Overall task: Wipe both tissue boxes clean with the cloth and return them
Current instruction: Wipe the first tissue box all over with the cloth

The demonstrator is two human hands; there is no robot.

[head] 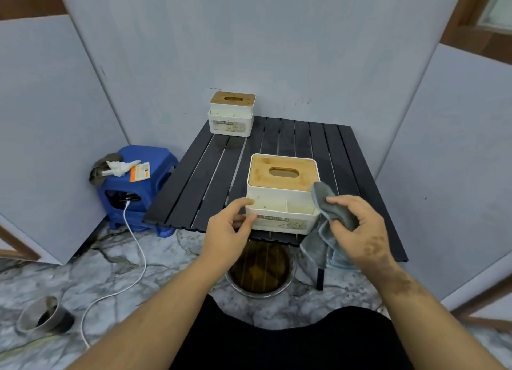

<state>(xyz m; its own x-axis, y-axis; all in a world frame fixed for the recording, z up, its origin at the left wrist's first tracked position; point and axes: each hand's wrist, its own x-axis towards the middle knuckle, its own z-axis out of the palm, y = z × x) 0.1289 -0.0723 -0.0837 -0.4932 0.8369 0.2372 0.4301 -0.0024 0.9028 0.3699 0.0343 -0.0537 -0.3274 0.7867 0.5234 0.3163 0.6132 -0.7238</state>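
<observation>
Two hands: right (357, 225) grips one cloth (327, 217), left (230, 225) holds near tissue box (282, 195); second box (231, 114) behind.

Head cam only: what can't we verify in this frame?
- Near tissue box: left wall and part of front label hidden by left hand; right wall hidden by cloth gripped in right hand.
- Far tissue box: back side unseen; label too small to read.
- Either box's contents: slots dark.
- Bowl under table: partly hidden by the table edge.

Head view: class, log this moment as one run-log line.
left hand grips near tissue box | right hand holds cloth at its side | far tissue box untouched
</observation>
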